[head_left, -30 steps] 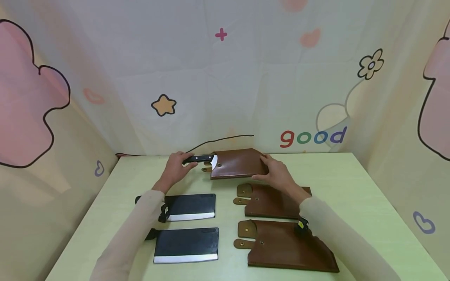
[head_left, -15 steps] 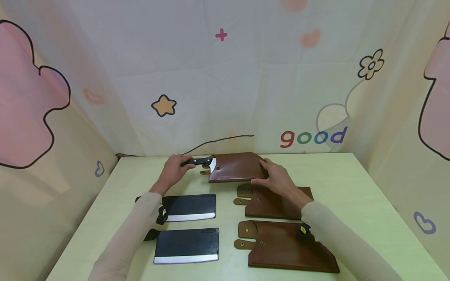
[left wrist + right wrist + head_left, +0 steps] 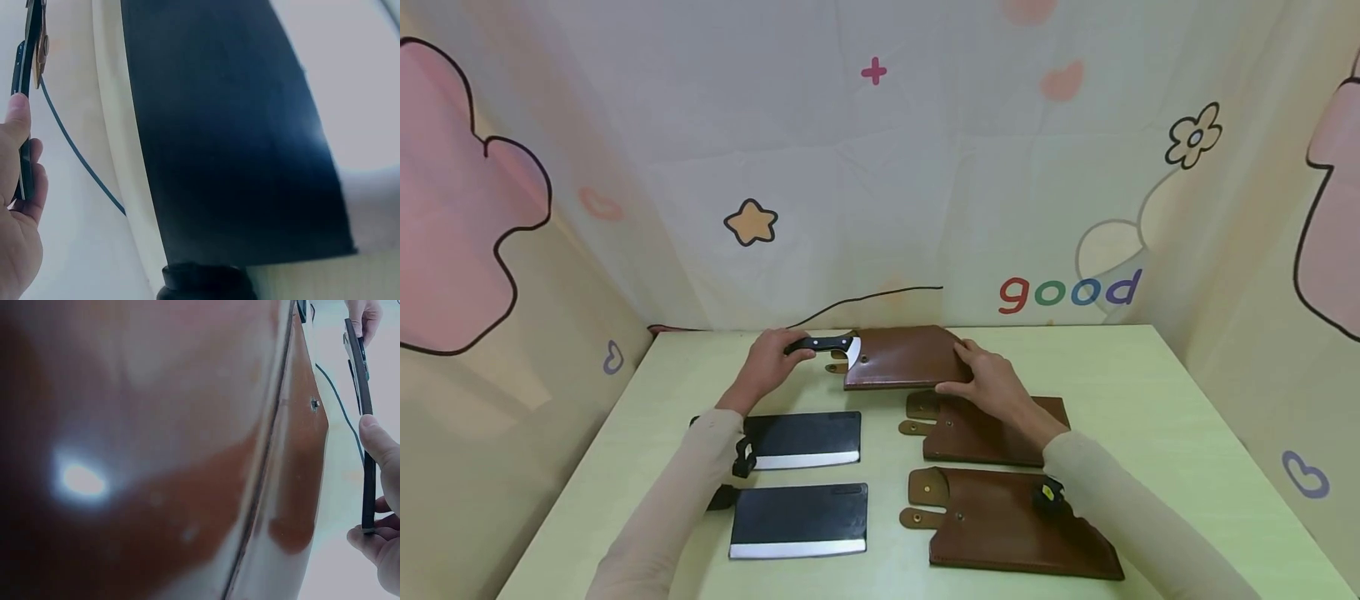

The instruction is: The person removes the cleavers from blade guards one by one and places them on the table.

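At the far side of the table, my left hand (image 3: 765, 367) grips the black handle (image 3: 825, 343) of a cleaver. Most of the blade is hidden inside a brown leather sheath (image 3: 902, 358); a curved bit of bright steel shows at the sheath's mouth. My right hand (image 3: 995, 379) holds the sheath's right end, thumb on the near face. In the left wrist view, thumb and fingers wrap the handle (image 3: 25, 162). Edge-on in the right wrist view, the sheath (image 3: 369, 487) sits between thumb and fingers. The sheath's strap tabs (image 3: 837, 367) hang loose by the handle.
Two cleavers with black blades lie on the left, one farther (image 3: 805, 437) and one nearer (image 3: 797, 518), handles partly behind my left arm. Two brown sheaths, one farther (image 3: 981, 429) and one nearer (image 3: 1015, 525), lie on the right under my right forearm. A patterned cloth (image 3: 880, 183) backs the table.
Both hands have brought the sheathed cleaver slightly lower and nearer, a touch to the left. Over the last half second it has hardly moved.
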### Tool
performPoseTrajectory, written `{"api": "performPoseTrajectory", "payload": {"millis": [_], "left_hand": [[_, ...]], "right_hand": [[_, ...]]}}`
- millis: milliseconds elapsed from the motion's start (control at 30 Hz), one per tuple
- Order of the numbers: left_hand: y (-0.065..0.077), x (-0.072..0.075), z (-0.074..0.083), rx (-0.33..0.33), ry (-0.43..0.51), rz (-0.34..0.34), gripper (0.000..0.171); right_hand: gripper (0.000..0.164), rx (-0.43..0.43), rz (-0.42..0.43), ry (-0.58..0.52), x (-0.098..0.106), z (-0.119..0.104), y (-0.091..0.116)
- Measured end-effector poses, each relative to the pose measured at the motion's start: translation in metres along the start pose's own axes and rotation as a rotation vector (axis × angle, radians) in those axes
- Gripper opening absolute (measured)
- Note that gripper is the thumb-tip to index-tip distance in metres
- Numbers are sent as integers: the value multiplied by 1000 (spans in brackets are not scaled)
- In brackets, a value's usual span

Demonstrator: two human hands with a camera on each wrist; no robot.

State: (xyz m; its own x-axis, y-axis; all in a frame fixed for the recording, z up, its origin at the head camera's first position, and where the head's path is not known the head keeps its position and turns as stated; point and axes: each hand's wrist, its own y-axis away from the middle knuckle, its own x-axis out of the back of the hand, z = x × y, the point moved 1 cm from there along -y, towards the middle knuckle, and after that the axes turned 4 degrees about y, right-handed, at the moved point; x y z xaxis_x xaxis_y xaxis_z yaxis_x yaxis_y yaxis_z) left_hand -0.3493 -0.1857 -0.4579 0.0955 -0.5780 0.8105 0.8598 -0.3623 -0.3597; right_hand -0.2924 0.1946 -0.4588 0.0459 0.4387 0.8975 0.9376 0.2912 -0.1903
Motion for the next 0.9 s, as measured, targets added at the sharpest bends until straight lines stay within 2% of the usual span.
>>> {"api": "performPoseTrajectory", "payload": {"millis": [233,500,900], "left_hand": [[1,0,-5,19,23,-24,27],[6,4,-9,90,107,2,32],[10,10,-10,78,103,-2,33]], "right_hand": [[93,5,-9,8,-1,1,1],[93,-11,-6,18,0,1,2],[93,-18,19,23,3,5,5]]}}
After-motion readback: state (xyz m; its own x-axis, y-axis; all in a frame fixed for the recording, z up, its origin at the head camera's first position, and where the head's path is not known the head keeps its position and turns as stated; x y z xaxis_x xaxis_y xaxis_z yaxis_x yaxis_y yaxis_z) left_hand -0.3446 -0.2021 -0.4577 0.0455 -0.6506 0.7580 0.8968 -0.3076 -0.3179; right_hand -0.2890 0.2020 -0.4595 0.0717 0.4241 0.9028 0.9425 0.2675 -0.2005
